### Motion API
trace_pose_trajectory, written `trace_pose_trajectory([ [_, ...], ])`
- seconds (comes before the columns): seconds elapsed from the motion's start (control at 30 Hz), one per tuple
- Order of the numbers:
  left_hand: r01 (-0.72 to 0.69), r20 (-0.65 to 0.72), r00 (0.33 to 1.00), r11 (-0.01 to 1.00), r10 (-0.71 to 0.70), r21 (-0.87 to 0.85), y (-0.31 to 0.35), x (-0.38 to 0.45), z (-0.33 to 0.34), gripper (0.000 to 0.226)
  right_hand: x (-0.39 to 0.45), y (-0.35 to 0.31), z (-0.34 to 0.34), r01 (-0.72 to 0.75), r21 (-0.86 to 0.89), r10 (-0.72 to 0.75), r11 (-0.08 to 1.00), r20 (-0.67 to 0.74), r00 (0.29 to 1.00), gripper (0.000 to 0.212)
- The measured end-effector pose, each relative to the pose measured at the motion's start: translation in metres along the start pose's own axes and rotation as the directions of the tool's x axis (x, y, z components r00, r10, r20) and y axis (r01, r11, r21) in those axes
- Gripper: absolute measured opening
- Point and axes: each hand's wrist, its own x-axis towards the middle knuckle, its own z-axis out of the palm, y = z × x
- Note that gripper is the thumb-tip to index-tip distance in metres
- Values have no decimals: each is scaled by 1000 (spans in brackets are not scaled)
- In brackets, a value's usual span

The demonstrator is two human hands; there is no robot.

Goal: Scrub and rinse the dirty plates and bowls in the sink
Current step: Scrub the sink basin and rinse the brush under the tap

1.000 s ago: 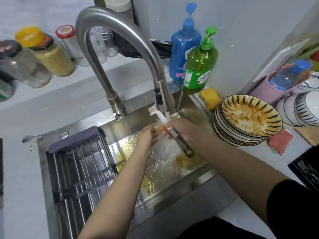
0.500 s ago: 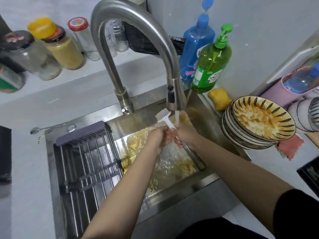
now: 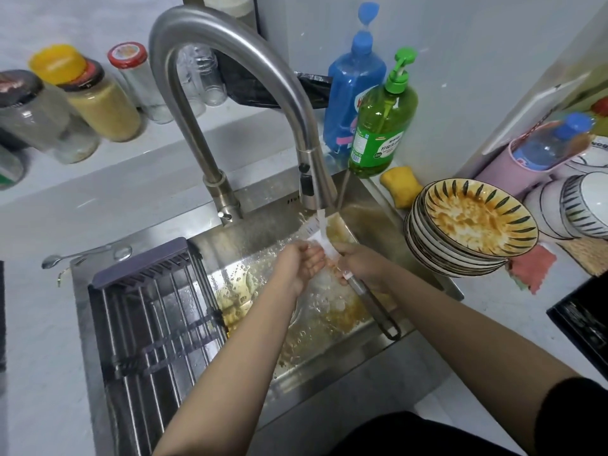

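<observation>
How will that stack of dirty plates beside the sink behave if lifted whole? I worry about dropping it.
The stack is probably heavy: several ceramic-looking plates sit nested. It may be slippery, since the top plate is smeared with orange sauce and both hands are wet under the tap. It leans, so plates could slide; they would likely chip or break.

Green soap bottle [image 3: 381, 126], yellow sponge [image 3: 402, 186], jars [image 3: 102, 103].

I see a pale worktop [image 3: 513, 311] carrying the stack of dirty plates [image 3: 473, 225], a yellow sponge [image 3: 399, 187], a green soap bottle [image 3: 383, 126], a blue bottle [image 3: 353, 90], a pink cloth [image 3: 533, 268], and, left of the sink [image 3: 329, 366], a spoon [image 3: 65, 258].
</observation>
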Motion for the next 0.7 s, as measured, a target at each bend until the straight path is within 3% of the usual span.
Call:
trace_pose_trajectory([
  [0.1,-102,19,994,992,104,-77,4,-4,-4,30,-8,2,-3,-33,-61,28,998,-89,996,37],
  [0.2,-120,53,991,993,121,-10,2,-8,-5,42,-14,8,-10,-73,-105,56,992,-153,987,32],
  [0.6,-172,94,982,978,162,116,-9,-15,-1,16,-28,25,-31,73,-299,-153,951,-254,955,21],
  [0.7,-182,91,981,968,169,172,-8,-14,-2,23,-31,23,-35,79,-359,-176,930,-247,953,24],
])
